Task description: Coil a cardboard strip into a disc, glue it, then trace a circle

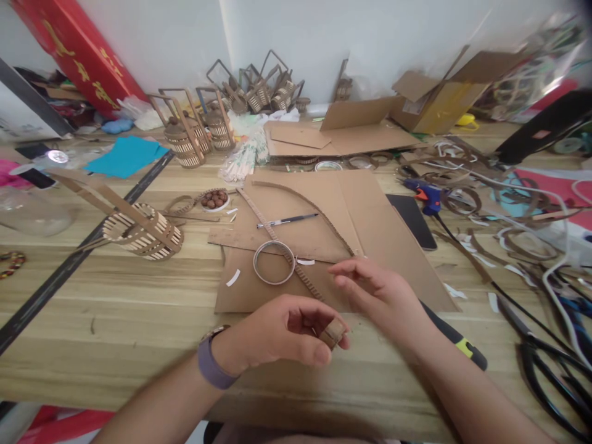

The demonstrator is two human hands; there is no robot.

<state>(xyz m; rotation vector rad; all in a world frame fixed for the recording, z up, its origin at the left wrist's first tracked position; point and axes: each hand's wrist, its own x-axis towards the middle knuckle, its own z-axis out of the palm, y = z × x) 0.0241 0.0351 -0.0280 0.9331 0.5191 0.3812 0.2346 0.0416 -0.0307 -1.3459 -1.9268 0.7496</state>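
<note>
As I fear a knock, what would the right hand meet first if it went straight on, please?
Probably the corrugated cardboard strip just beyond the right hand; then the ring, though depth is unclear.

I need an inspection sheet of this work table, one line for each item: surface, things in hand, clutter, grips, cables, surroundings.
surface: wooden table, partly covered by flat cardboard sheets.
things in hand: small cardboard roll in the left hand; corrugated strip, tape ring and pen lie on the sheets.
clutter: cardboard baskets, bowl of nuts, blue paper, glue gun, scissors, paper scraps.
grips: left hand pinches the roll; right hand open, fingers close to the strip, holding nothing.
cables: thin black cord across the right side of the table.
surroundings: white wall, red banner, open cardboard box.
</note>
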